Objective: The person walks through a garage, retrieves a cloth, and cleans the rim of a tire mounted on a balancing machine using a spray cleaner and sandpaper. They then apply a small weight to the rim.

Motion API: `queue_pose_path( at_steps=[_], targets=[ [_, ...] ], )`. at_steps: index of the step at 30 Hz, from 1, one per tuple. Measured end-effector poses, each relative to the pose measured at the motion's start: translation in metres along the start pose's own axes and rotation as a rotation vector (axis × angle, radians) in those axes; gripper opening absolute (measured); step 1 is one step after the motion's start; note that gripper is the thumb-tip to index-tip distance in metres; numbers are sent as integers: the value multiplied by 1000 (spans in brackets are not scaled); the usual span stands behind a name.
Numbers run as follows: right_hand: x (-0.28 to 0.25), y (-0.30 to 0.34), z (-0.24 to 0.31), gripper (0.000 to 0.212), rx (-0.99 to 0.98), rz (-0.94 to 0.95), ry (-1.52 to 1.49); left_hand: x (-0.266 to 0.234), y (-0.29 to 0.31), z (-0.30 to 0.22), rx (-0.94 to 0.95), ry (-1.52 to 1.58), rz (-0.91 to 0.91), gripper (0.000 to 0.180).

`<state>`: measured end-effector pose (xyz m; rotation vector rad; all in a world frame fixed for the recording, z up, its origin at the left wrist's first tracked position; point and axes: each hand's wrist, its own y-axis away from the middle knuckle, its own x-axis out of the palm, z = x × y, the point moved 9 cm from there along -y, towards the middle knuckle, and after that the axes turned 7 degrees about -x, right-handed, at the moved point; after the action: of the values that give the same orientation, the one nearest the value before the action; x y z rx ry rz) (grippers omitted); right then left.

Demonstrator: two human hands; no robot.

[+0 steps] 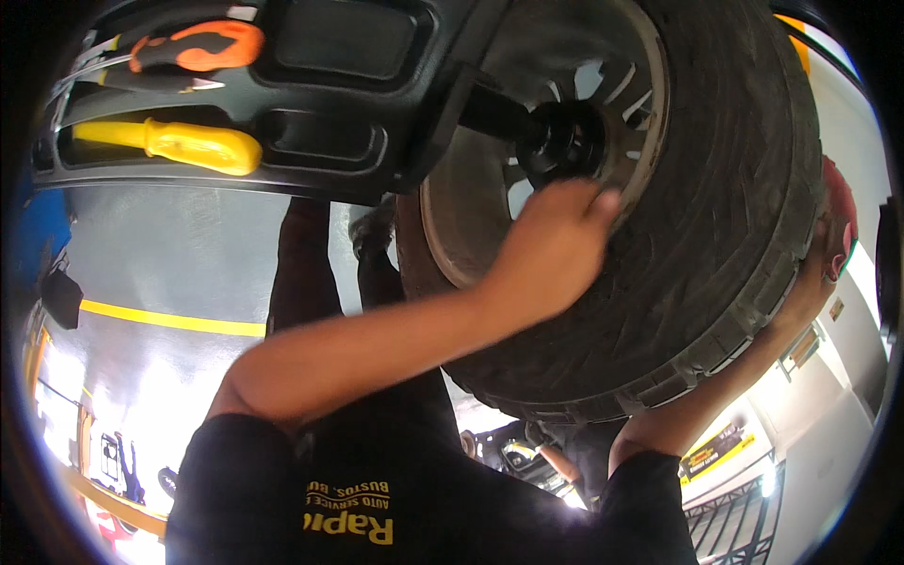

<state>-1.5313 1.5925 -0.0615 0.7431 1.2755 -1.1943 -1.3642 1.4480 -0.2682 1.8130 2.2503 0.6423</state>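
Note:
A large black tire on a metal rim (650, 85) is mounted on the dark shaft (494, 111) of a machine, with a round black clamp (570, 141) at its centre. My left hand (565, 240) is at the near inner edge of the rim, its fingers curled closed and slightly blurred. Whatever they hold, if anything, is hidden. On the right, my right hand (817, 250) reaches round the outer side of the tire (725, 198), beside a red thing (838, 212) whose kind I cannot make out. Its fingers are mostly hidden.
The machine's black tray (330, 179) stands at upper left, holding an orange-and-black handled tool (202, 47) and a yellow-handled tool (202, 146). Below it is grey floor (169, 245) with a yellow line (169, 318). Another person's arm (560, 461) shows low behind the tire.

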Motion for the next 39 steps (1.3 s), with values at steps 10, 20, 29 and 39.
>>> queue_pose_path(
  at_steps=[10,20,29,39],
  targets=[
    [-18,3,-32,53,24,-53,114,6,25,23,-230,149,121,37],
    [-26,-5,-43,55,-3,-111,140,2,-17,9,-147,40,46,48],
    [-24,4,-29,50,51,-135,56,-4,-54,-15,-373,124,206,38],
    [-21,7,-22,50,-21,-91,146,6,-66,-9,-282,205,48,41]
  ],
)
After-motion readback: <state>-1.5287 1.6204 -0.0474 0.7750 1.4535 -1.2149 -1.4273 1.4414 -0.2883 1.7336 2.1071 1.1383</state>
